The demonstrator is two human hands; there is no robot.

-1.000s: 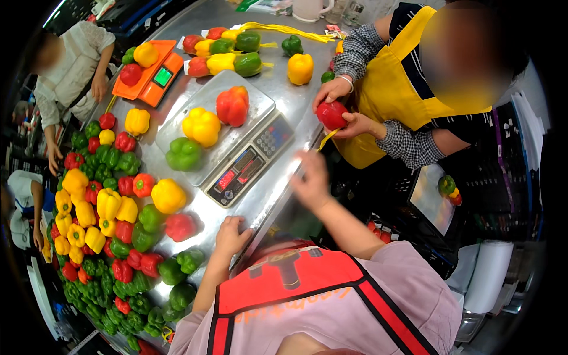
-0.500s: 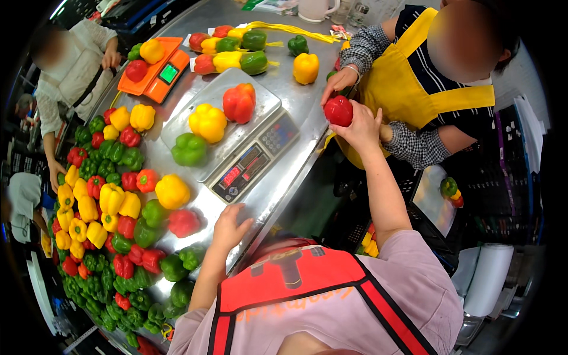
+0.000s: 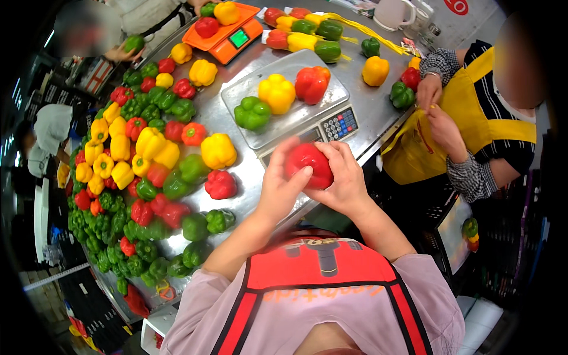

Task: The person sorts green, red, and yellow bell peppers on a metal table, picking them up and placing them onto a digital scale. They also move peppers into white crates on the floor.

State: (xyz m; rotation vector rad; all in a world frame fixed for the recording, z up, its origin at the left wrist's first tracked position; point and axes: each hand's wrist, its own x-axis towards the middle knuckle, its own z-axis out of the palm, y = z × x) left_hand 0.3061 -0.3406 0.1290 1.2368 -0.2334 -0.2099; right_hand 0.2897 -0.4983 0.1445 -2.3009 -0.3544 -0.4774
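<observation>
Between my two hands, over the table's near edge, is a red bell pepper (image 3: 310, 165). My left hand (image 3: 281, 183) cups its left side, thumb across the front. Fingers of my right hand (image 3: 344, 182) wrap its right side. Just beyond, a flat digital scale (image 3: 242, 131) bears a green bell pepper (image 3: 252, 113), a yellow bell pepper (image 3: 276, 94) and a red-orange bell pepper (image 3: 312, 84). My hands partly hide the scale's display panel. Left of my hands lie a loose red bell pepper (image 3: 220, 184) and a yellow bell pepper (image 3: 218, 151).
A large heap of green, red and yellow peppers (image 3: 118, 219) covers the table's left. At the back stand an orange scale (image 3: 228, 38) with peppers and bundled pepper packs (image 3: 305, 42). A co-worker in a yellow apron (image 3: 426, 148) is at the right; another person stands far left.
My right hand has brought the red pepper from beside the co-worker at the right to in front of me. My left hand has risen from the table edge and closed on it too.
</observation>
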